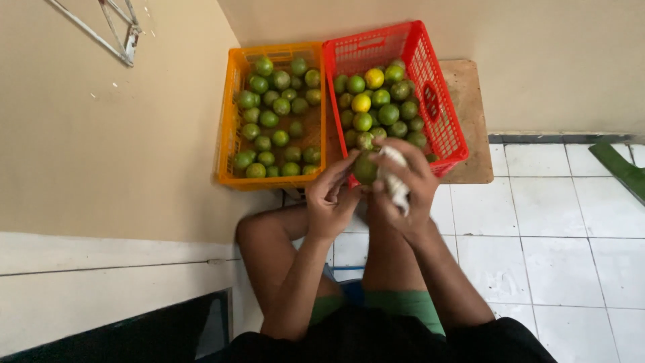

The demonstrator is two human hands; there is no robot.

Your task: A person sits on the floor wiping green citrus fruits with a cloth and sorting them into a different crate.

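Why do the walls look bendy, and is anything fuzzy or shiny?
Head view: the wide lens bows the beige walls; light is soft and even, with faint shadows under the orange plastic crate and red plastic crate; no strong glare on the white floor tiles; the left hand, right hand and round green lime look slightly soft.

An orange plastic crate (230,128) holds green limes (275,114) and stands against the beige wall (101,134); a red plastic crate (440,114) touches its side and holds green limes with two yellow ones (368,91); both rest on a wooden board (470,114). The floor is white tile (571,235); a grey metal frame (114,30) is fixed to the wall at upper left; a green object (625,168) lies at the right edge.
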